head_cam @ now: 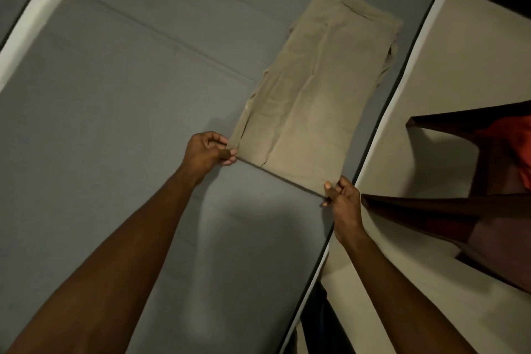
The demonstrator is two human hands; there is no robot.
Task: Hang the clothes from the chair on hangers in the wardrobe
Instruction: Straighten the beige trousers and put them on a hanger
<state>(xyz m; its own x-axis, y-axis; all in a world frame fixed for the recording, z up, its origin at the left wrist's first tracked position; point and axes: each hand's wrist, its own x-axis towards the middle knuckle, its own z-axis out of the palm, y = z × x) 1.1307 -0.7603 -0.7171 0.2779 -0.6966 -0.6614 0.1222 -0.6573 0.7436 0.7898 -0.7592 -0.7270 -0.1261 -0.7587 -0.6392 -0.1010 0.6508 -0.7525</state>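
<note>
- Both hands grip the near edge of the folded khaki trousers [310, 89], one at each corner.
- Our left hand [208, 151] pinches the near left corner between thumb and curled fingers.
- Our right hand [342, 197] pinches the near right corner the same way.
- We see the trousers lying flat on the grey mattress [115, 123], extending away from both hands, close to its right edge.
- Beside the mattress stands a dark chair [474, 210] bearing a red garment [514, 141].

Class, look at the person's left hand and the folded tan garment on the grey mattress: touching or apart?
Touching. The head view shows the left hand pinching the near left corner of the tan garment.
</note>
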